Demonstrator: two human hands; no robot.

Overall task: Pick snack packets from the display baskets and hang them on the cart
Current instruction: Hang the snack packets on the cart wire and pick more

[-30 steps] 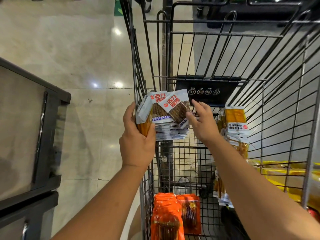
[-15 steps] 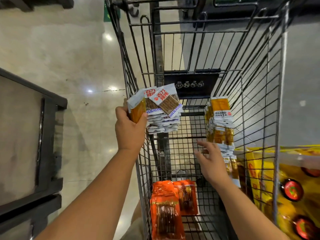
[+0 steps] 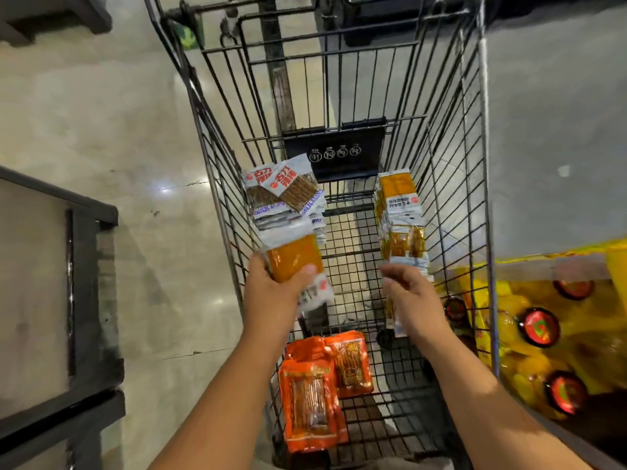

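Nearest, I see flat orange snack packets (image 3: 312,398) lying on the black wire cart's (image 3: 451,164) floor. The left hand (image 3: 271,296) grips an amber-and-white packet (image 3: 293,259) with the thumb curled across it, just below the white hanging bunch (image 3: 285,195) on the left wall. The right hand (image 3: 414,293) curls its fingers at the yellow hanging bunch (image 3: 400,212); I cannot tell whether they pinch it.

The cart (image 3: 454,164) stood in the middle. The left bunch (image 3: 281,195) of packets hung inside on its left wall. The right bunch (image 3: 398,212) hung inside on its right wall, well apart from the first. A plate (image 3: 336,154) sat on the far wall, between and behind them. The left hand (image 3: 271,300) was just under the left bunch and gripped a packet (image 3: 293,262) that touched the bunch's lower end. The right hand (image 3: 414,296) was at the lower end of the right bunch. Packs (image 3: 315,395) lay on the cart's floor, between the arms. A basket (image 3: 543,257) stood right of the cart, and a shelf (image 3: 84,300) stood left.
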